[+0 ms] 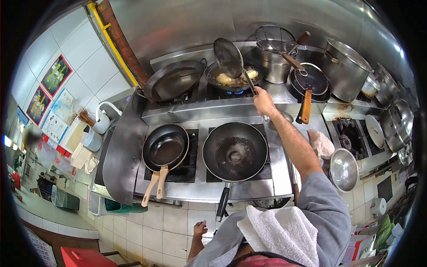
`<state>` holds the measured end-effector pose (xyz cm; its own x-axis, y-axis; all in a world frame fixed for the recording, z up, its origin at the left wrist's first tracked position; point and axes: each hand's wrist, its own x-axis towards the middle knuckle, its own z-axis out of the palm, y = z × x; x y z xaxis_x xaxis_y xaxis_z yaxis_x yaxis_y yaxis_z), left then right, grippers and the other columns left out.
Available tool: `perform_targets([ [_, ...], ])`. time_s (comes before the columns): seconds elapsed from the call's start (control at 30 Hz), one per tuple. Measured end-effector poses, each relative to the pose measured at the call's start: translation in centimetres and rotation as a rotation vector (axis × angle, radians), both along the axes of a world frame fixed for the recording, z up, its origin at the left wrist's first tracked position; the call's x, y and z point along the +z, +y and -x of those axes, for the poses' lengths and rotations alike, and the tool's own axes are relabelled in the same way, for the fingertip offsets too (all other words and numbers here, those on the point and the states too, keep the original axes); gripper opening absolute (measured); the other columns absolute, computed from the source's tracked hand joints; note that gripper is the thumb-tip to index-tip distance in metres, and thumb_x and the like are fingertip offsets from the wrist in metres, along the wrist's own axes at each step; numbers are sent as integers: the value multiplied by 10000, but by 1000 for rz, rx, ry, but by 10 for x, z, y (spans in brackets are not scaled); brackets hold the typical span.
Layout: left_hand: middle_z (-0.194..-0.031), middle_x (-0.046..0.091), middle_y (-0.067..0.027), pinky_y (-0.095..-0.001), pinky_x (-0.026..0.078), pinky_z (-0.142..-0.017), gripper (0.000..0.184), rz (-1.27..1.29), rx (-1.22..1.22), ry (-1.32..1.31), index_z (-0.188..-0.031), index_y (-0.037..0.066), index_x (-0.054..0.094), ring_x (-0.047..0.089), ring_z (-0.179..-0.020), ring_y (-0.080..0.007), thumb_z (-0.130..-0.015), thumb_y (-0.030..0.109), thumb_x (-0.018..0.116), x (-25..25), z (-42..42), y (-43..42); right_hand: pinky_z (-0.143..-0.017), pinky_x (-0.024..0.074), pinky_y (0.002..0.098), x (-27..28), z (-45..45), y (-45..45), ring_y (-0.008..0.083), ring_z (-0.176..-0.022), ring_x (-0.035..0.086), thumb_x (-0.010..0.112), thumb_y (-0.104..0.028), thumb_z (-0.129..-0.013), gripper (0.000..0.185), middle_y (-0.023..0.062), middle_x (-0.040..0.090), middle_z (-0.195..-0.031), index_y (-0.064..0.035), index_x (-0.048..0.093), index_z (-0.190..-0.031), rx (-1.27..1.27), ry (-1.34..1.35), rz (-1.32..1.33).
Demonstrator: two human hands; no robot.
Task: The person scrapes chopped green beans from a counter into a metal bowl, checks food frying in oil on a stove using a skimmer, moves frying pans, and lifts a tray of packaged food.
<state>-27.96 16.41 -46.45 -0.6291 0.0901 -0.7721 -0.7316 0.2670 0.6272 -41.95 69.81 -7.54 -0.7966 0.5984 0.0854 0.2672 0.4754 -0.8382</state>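
Note:
My right hand (264, 101) is closed around the handle of a round dark strainer (228, 58), which is tilted over a wok (213, 79) at the back of the stove. Pale golden food (227, 79) sits in bubbling oil in that wok, and a blue flame burns beneath it. Down near my body, my left hand (200, 228) hangs beside the handle of the large black pan (235, 151), not touching it. Its fingers are curled, and anything in them is too small to make out.
An empty wok (173, 81) stands at back left, two nested pans (166, 147) at front left. Pots (344, 71), a wire strainer on a pot (275, 58) and wooden-handled pans (311, 80) line the back right. A metal bowl (344, 170) lies at right.

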Motion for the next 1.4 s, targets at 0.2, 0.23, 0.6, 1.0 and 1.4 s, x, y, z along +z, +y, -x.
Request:
perform_targets([
  [0.2, -801, 568, -98, -258, 432, -415, 432, -12, 21, 33, -1005, 8, 536, 568, -543, -176, -762, 336, 681, -6, -8, -7, -749, 447, 502, 0, -14, 10, 423, -880, 568, 501, -68, -757, 378, 251, 601, -889, -53, 404, -1122, -202, -113, -455],
  [0.23, -803, 574, -99, -262, 438, -414, 426, 11, 20, -3, -1007, 6, 539, 566, -537, -177, -769, 333, 673, -11, -13, -11, -749, 447, 502, -3, -14, 12, 423, -880, 568, 501, -68, -757, 378, 251, 601, -889, -53, 404, -1122, -203, -114, -455],
  [0.6, -832, 607, -96, -286, 495, -480, 410, 156, -113, -34, -1043, 3, 550, 580, -582, -175, -803, 328, 621, -7, -33, -16, -768, 456, 472, -33, 18, 36, 412, -886, 573, 454, -47, -773, 356, 251, 595, -922, -72, 469, -1128, -245, -38, -341],
  [1.0, -760, 575, -68, -258, 441, -429, 349, 101, -66, -44, -978, 13, 566, 559, -539, -153, -799, 304, 641, -10, -24, 1, -356, 421, 324, -23, 37, 11, 174, -379, 534, 423, -36, -779, 394, 96, 576, -599, -29, 476, -1168, 56, 76, 214],
  [1.4, -801, 609, -88, -275, 490, -457, 417, 136, -57, -39, -1052, 0, 549, 583, -554, -167, -788, 307, 647, -14, -32, -8, -328, 372, 296, -23, -2, 30, 141, -361, 488, 463, -36, -798, 403, 72, 543, -595, -44, 463, -1201, 8, 113, 193],
])
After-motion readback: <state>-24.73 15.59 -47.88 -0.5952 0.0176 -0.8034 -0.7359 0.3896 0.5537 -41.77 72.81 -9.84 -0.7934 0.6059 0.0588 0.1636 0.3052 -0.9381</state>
